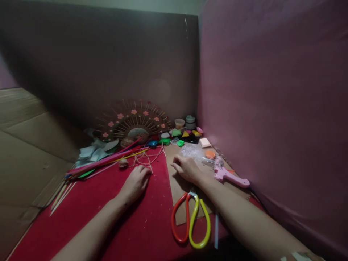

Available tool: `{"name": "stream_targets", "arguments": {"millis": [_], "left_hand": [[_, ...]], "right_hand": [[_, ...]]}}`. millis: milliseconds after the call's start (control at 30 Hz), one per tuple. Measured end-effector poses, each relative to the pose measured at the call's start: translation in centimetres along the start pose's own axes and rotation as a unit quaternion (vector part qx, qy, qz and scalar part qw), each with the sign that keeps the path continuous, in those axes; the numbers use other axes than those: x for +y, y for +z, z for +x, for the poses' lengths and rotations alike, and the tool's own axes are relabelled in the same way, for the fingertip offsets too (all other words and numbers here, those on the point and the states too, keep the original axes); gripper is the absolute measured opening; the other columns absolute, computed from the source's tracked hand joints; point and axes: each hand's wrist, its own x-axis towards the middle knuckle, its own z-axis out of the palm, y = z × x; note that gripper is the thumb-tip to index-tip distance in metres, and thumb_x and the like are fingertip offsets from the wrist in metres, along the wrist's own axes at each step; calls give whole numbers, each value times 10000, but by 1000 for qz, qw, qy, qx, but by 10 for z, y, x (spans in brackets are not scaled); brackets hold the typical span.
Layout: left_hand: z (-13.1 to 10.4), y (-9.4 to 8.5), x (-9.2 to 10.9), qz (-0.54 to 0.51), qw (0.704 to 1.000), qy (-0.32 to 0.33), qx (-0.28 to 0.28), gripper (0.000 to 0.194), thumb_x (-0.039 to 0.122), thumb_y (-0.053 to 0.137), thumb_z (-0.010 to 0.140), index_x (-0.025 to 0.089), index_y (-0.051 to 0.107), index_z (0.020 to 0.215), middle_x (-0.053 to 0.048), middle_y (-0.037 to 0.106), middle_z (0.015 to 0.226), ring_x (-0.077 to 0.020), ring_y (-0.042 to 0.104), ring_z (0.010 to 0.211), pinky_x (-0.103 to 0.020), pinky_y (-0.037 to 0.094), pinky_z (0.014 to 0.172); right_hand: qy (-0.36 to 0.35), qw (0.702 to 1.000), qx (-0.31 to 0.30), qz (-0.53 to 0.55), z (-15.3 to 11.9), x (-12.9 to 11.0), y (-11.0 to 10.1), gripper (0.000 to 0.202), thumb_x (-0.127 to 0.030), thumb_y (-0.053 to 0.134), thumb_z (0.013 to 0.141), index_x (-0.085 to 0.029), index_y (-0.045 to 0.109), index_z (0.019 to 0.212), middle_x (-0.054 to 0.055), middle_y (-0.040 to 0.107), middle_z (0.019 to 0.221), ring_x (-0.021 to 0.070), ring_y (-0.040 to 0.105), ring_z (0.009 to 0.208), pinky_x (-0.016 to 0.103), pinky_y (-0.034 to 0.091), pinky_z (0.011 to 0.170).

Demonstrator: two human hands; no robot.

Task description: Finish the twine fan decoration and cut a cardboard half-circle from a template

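Red mat (pixel 141 224), left hand (pixel 135 184) on twine (pixel 148 158), no legible writing

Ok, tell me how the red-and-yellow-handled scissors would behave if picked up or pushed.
The red-and-yellow-handled scissors lie flat on the brown cardboard sheet and red cloth, so they would probably slide, not roll. They look rigid. Their large looped handles likely grip easily, though the blades may swing open.

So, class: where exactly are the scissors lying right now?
In the head view, the scissors lie low and right of centre on the cardboard sheet, just beneath the right hand.
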Motion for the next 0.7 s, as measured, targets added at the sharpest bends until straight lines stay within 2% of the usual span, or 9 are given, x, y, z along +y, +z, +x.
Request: {"name": "stream_targets", "arguments": {"millis": [200, 433, 700], "left_hand": [[1, 1, -1, 6, 1000, 2, 0, 178, 216, 395, 891, 170, 566, 890, -75, 544, 890, -198, 488, 801, -331, 437, 736], [1, 1, -1, 9, 1000, 3, 6, 180, 232, 396, 892, 175, 567, 891, -70, 549, 883, -196, 493, 794, -327, 442, 730], [-1, 0, 1, 3, 1000, 3, 13, 201, 242, 389, 894, 184, 581, 908, -70, 567, 901, -192, 499, 809, -329, 450, 747]], "right_hand": [[-5, 1000, -10, -8, 0, 0, -1, 114, -256, 546, 845, -170, 576, 776, 21, 609, 718, 114, 498, 640, 217, 326, 605], [-11, 999, -15, -30, 0, 2, 0, 307, -349, 477, 894, -172, 559, 657, -11, 551, 609, 89, 415, 556, 215, 272, 558], [-9, 995, -46, -91, -1, -3, -1, 331, -350, 449, 908, -174, 617, 684, 13, 606, 634, 97, 459, 573, 218, 295, 573]]}}
